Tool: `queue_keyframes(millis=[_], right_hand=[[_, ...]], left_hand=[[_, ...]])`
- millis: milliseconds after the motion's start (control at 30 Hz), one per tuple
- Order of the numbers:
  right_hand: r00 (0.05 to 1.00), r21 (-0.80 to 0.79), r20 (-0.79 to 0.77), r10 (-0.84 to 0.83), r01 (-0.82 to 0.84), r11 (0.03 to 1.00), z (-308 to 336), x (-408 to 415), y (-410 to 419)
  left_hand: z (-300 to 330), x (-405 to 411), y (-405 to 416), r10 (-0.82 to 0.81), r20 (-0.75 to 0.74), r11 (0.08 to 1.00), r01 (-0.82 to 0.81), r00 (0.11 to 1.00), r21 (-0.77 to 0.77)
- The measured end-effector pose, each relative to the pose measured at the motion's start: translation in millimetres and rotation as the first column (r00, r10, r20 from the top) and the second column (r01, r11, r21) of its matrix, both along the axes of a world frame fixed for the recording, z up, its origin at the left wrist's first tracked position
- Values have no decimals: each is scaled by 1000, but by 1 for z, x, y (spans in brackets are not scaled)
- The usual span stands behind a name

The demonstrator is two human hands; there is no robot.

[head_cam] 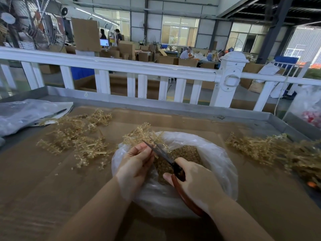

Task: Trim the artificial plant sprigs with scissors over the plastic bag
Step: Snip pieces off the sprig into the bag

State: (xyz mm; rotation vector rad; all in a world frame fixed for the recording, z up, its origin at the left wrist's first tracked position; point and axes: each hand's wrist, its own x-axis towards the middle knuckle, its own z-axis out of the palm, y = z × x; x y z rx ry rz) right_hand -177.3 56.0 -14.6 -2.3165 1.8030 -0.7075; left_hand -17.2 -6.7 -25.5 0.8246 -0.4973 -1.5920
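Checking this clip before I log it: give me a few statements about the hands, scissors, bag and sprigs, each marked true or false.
1. The right hand holds the scissors. True.
2. The scissor blades are closed. False: the blades stand apart, open over the plastic bag.
3. The left hand lies flat on the table. False: it holds a sprig at the bag's mouth.
4. The bag already has cut pieces in it. True.
5. Sprigs lie only to the left of the bag. False: there is a left pile and a right pile.
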Motion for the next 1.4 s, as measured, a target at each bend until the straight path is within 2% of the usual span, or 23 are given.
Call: queue_keyframes(millis=[233, 467, 700, 1067, 1400], right_hand=[[999, -33, -44, -2, 1, 999, -5, 1, -1], [1000, -14, 15, -2, 2, 1000, -3, 0, -2], [1000, -1, -10, 24, -24, 1000, 0, -1, -3], [998, -70, -54, 9, -12, 997, -6, -1, 0], [999, -3, -31, 26, -26, 1000, -2, 0, -2]], left_hand=[[-4, -2, 0, 9, 9, 1000, -9, 1000, 5], [-5, -2, 1, -13, -16, 1000, 13, 1000, -3], [-5, -2, 1, -2, -11, 1000, 2, 1000, 13], [-2, -3, 2, 22, -17, 1000, -21, 1000, 21], [-2, -4, 3, 15, 0, 1000, -15, 1000, 9]])
